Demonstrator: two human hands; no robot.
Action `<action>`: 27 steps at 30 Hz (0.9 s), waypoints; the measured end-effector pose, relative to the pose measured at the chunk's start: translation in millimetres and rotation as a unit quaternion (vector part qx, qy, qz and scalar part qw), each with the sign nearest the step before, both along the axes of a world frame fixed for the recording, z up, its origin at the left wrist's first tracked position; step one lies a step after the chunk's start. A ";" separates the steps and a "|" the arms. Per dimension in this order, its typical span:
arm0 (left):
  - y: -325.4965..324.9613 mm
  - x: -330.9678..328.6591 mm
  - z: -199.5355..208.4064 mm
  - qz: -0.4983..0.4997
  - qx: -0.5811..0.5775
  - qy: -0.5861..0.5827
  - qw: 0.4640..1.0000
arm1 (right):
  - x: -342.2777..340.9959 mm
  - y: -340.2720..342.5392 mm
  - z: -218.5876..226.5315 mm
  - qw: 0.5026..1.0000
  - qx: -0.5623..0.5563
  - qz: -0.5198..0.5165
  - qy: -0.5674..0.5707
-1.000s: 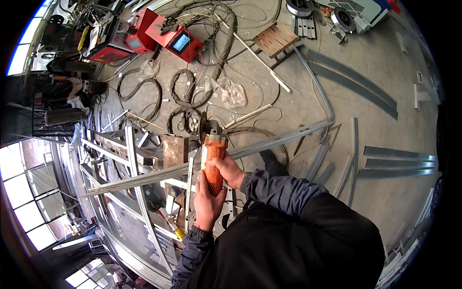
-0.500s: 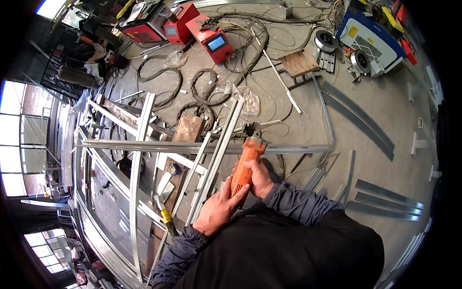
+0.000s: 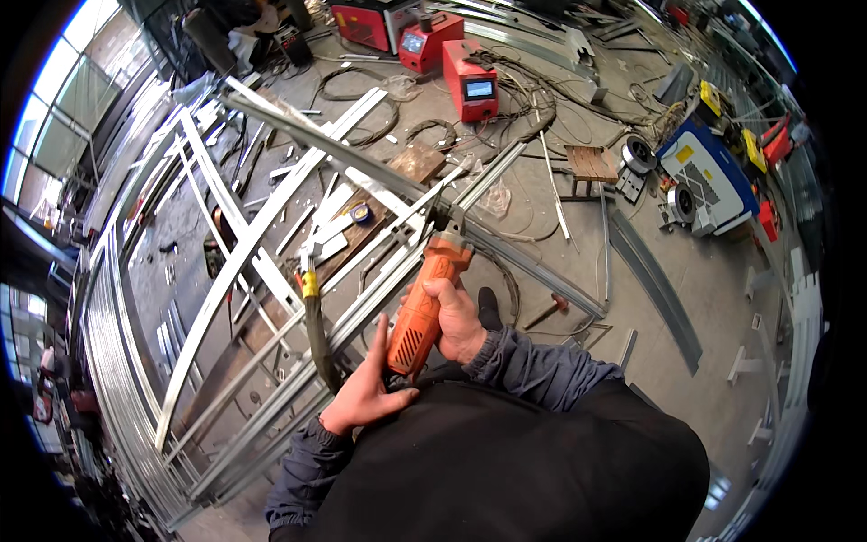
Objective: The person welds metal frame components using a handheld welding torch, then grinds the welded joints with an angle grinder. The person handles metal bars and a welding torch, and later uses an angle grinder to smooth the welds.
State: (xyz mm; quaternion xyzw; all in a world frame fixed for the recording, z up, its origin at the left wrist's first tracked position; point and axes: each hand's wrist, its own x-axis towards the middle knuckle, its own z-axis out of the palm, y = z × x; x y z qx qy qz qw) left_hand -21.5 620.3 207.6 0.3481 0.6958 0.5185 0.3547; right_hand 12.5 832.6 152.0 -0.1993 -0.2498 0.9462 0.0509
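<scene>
An orange angle grinder [image 3: 415, 327] is held in front of my body, its metal head tilted away from me over the steel profiles. My right hand [image 3: 459, 321] wraps round its body from the right side, thumb on top. At the grinder's rear end, my left hand [image 3: 366, 388] has its fingers stretched out and the thumb spread; whether it touches the casing is hard to tell. Beneath the head runs a long metal bar [image 3: 325, 144] that crosses other silvery profiles [image 3: 271, 212]. A yellow-collared torch-like tool [image 3: 311, 285] with a dark hose lies left of my hands.
Red machines [image 3: 470, 86] with screens stand at the far side among coiled cables. A blue and white machine [image 3: 709, 172] and wire spools [image 3: 681, 204] are at the right. A round tape measure [image 3: 362, 214] rests on the frame. Flat strips [image 3: 655, 289] and a hammer [image 3: 548, 309] lie on the floor.
The view has turned, and the scene sits differently in it. My left hand has loosened from the grinder's rear and spread its fingers. My right hand still grips the grinder.
</scene>
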 end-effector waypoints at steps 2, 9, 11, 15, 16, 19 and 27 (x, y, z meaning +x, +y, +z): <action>-48.9 27.5 -21.7 0.142 0.113 -0.237 0.954 | -5.7 -54.6 14.9 1.000 0.023 0.002 0.010; -183.7 113.2 9.3 0.325 0.213 -0.341 0.856 | -2.4 -219.3 55.1 0.952 0.022 0.304 0.026; -212.4 140.6 11.5 0.356 0.265 -0.337 0.830 | 5.9 -256.1 65.4 0.928 0.034 0.370 0.020; -247.0 192.1 23.5 0.438 0.332 -0.318 0.773 | 18.5 -323.6 66.9 0.866 0.097 0.487 0.052; -252.6 205.5 25.9 0.457 0.341 -0.309 0.762 | 23.1 -335.4 69.0 0.841 0.088 0.531 0.054; -263.8 240.0 34.8 0.512 0.320 -0.269 0.750 | 42.8 -365.4 87.0 0.818 0.046 0.572 0.046; -321.2 367.5 40.3 0.658 0.027 -0.198 0.726 | 0.8 -351.2 96.1 0.851 -0.054 0.519 0.057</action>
